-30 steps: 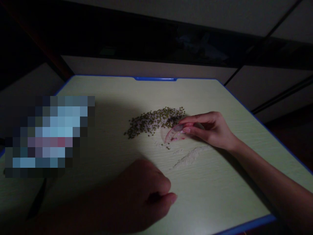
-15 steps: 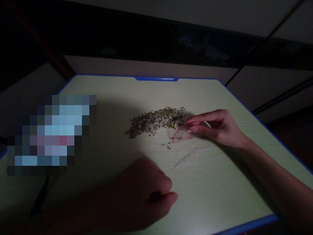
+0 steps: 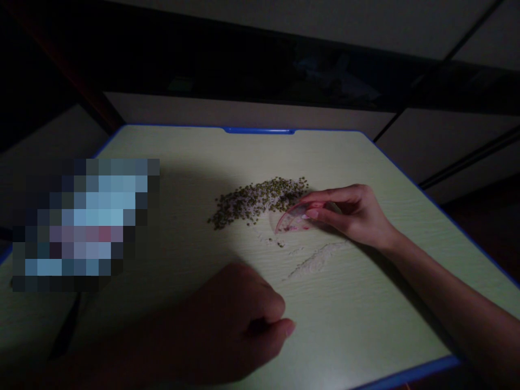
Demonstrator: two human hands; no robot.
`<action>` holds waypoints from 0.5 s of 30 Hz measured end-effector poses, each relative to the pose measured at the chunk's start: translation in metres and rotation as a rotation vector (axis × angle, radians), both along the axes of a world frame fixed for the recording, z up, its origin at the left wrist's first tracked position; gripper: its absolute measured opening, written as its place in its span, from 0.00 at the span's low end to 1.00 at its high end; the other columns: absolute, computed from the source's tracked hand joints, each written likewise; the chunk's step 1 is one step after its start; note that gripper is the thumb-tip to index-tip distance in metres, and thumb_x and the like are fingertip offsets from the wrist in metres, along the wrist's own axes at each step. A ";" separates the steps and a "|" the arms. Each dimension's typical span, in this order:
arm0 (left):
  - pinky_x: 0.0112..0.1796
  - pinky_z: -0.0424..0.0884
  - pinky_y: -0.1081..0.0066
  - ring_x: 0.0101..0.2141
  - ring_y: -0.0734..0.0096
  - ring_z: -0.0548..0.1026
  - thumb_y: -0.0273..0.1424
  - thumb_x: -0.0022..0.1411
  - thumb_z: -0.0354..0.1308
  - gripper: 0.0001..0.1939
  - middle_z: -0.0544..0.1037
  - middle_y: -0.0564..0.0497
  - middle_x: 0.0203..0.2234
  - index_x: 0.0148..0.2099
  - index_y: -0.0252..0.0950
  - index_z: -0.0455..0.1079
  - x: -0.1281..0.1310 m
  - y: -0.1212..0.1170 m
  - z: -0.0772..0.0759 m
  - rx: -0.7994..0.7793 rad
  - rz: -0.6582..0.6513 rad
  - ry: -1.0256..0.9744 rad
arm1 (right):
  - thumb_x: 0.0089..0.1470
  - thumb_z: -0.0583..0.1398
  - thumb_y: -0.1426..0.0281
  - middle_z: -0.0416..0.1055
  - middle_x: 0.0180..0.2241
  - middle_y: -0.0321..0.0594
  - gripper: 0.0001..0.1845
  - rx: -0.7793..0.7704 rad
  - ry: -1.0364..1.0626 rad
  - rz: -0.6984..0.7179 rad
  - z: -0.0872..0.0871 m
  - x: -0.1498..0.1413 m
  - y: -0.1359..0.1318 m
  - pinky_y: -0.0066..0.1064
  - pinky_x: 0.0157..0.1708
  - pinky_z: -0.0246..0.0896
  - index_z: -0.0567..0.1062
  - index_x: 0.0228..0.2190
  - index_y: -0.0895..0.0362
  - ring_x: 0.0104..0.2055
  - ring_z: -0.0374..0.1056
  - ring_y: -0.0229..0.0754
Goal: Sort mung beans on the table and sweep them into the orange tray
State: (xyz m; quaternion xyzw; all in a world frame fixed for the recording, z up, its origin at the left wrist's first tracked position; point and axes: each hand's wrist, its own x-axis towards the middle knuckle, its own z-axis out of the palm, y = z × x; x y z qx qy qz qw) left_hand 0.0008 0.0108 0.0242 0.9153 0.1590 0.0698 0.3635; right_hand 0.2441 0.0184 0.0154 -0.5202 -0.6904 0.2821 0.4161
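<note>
My right hand (image 3: 345,211) pinches a thin, clear plastic piece with a pinkish edge (image 3: 290,219) between thumb and fingers; its exact kind is unclear. The piece is tilted close to the tabletop, at the near right end of a heap of small green beans (image 3: 260,197) mixed with pale grains. My left hand (image 3: 244,319) is a loose fist over the near part of the table, with the thumb by the curled forefinger. Nothing shows in it, though its palm is hidden. A thin streak of pale grains (image 3: 317,260) lies between my hands, with a few loose beans (image 3: 279,244) close by.
The pale table (image 3: 170,143) has a blue rim and a blue handle (image 3: 260,130) at the far edge. A pixelated screen-like object (image 3: 101,200) stands at the left, with a dark strip (image 3: 65,330) below it. Light and dark cabinet panels (image 3: 264,111) rise behind the table.
My right hand has shifted slightly left, with the plastic piece now turned and nearer the heap. My left hand has stayed in place.
</note>
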 end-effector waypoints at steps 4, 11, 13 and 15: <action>0.23 0.50 0.73 0.18 0.77 0.53 0.24 0.55 0.50 0.17 0.56 0.58 0.13 0.19 0.35 0.48 0.000 -0.002 -0.003 -0.006 0.001 0.005 | 0.48 0.65 0.70 0.81 0.35 0.40 0.11 -0.036 0.020 0.040 0.000 -0.001 0.000 0.27 0.29 0.70 0.82 0.37 0.54 0.31 0.75 0.39; 0.24 0.51 0.73 0.18 0.79 0.54 0.23 0.56 0.50 0.17 0.54 0.58 0.13 0.19 0.35 0.48 0.001 -0.001 -0.004 -0.010 -0.001 0.009 | 0.48 0.65 0.74 0.81 0.33 0.37 0.11 -0.122 0.075 0.128 0.006 0.003 -0.001 0.25 0.31 0.72 0.82 0.36 0.53 0.31 0.76 0.38; 0.23 0.51 0.73 0.18 0.78 0.54 0.24 0.55 0.51 0.17 0.54 0.58 0.13 0.19 0.35 0.48 0.002 0.000 -0.002 -0.003 -0.015 0.018 | 0.48 0.64 0.74 0.81 0.33 0.36 0.10 -0.152 0.089 0.136 0.008 0.004 -0.002 0.25 0.31 0.72 0.82 0.35 0.53 0.31 0.76 0.38; 0.23 0.50 0.73 0.18 0.78 0.54 0.24 0.56 0.50 0.17 0.54 0.58 0.13 0.19 0.35 0.48 0.002 0.001 -0.002 0.010 -0.017 0.019 | 0.48 0.64 0.75 0.81 0.32 0.36 0.10 -0.165 0.103 0.142 0.008 0.005 -0.002 0.25 0.31 0.72 0.82 0.34 0.54 0.30 0.76 0.38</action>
